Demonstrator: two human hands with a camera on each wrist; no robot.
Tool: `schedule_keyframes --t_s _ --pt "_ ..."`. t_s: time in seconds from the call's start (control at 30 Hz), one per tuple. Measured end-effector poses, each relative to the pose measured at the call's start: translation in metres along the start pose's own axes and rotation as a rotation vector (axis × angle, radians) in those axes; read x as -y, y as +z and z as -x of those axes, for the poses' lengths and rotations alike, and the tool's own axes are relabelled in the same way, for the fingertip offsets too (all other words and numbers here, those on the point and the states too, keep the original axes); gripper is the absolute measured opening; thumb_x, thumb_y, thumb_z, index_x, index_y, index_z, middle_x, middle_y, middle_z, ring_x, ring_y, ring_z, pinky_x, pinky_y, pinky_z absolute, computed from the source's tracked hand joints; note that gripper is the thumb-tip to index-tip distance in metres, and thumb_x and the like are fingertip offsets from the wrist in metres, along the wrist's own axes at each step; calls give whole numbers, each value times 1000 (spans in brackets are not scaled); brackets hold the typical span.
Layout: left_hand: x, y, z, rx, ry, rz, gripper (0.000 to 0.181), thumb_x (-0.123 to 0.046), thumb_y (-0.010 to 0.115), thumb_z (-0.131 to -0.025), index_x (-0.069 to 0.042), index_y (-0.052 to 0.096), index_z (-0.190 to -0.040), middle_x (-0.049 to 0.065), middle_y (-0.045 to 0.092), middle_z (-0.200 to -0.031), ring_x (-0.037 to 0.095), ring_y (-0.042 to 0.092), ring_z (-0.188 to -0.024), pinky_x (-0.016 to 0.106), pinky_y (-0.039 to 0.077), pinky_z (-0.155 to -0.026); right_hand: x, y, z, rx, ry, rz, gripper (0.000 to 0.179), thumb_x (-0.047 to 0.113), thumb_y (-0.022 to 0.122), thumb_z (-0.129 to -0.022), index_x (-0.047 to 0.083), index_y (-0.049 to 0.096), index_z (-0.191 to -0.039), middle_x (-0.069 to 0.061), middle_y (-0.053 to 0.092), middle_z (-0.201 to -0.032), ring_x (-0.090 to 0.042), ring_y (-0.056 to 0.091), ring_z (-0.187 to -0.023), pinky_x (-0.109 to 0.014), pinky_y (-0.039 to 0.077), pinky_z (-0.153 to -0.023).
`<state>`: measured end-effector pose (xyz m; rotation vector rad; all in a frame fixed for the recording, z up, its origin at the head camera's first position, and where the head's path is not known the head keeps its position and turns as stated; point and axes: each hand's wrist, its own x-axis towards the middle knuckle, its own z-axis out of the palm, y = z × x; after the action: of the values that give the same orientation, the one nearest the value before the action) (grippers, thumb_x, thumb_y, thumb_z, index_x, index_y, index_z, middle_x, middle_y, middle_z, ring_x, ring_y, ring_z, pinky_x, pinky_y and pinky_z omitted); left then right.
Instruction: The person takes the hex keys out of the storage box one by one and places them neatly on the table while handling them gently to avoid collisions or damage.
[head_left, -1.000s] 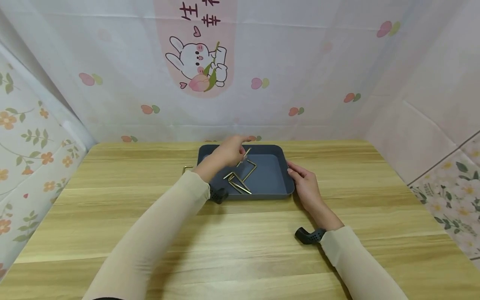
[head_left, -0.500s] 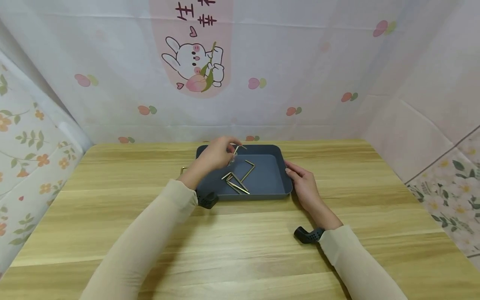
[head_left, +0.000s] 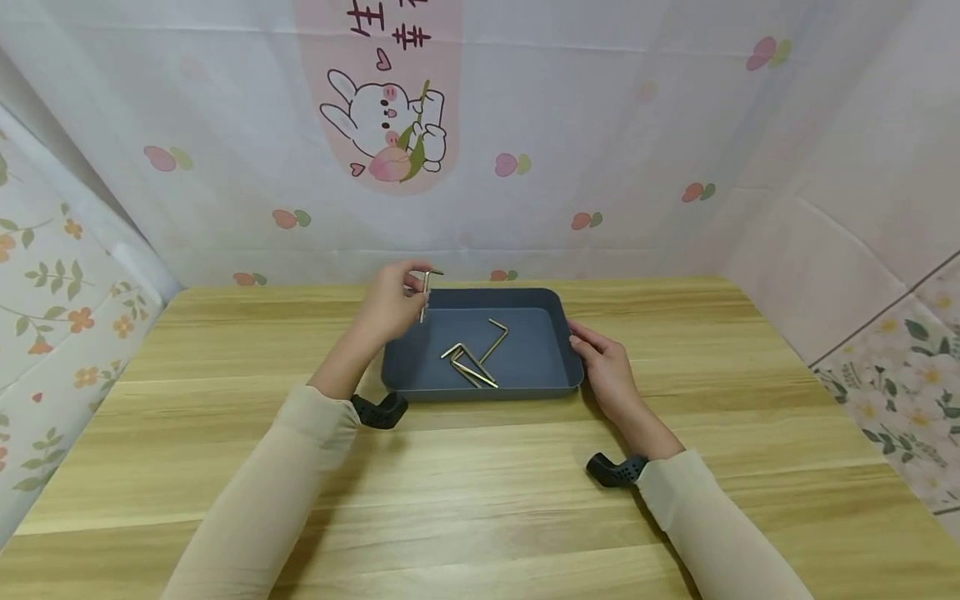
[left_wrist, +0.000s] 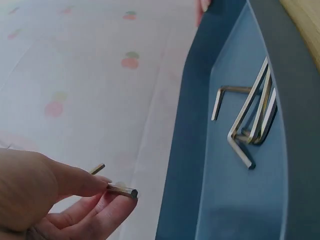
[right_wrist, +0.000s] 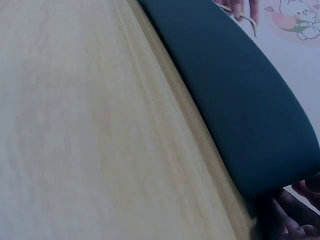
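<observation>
In the head view my left hand (head_left: 386, 304) is raised over the back left corner of a dark blue-grey tray (head_left: 487, 395). Thumb and fingers pinch a brass-coloured hex key (head_left: 426, 293), its long arm pointing down. The left wrist view shows both ends of this hex key (left_wrist: 123, 190) sticking out from the fingers. Several more hex keys (left_wrist: 248, 97) lie loosely crossed on the tray floor, towards its front. My right hand (head_left: 615, 383) grips the tray's right side, thumb at the rim and fingers along the outer wall.
The tray stands on a wood-grain table (head_left: 480, 500), near its back edge. Behind it hangs a white printed curtain (head_left: 570, 125), with flowered cloth (head_left: 45, 358) on the left. Each wrist wears a black camera mount (head_left: 617, 470).
My left hand has moved left from over the tray's middle, carrying the hex key to the back left corner. The hex key seen on the table left of the tray is now hidden. The right hand stays.
</observation>
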<state>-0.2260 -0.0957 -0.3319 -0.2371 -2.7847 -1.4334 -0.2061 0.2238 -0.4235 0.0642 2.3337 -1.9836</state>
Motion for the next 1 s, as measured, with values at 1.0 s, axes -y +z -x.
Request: schedule_keyframes --t_s 1.0 --pt "63 -38 21 -176 -139 77 41 -3 57 -99 -1 57 -140 20 58 -113 32 68 -97 35 61 -79 0 -1 0 -8 9 4 45 17 47 -108 9 45 -152 -8 41 -161 -18 36 -151 -37 35 -122"
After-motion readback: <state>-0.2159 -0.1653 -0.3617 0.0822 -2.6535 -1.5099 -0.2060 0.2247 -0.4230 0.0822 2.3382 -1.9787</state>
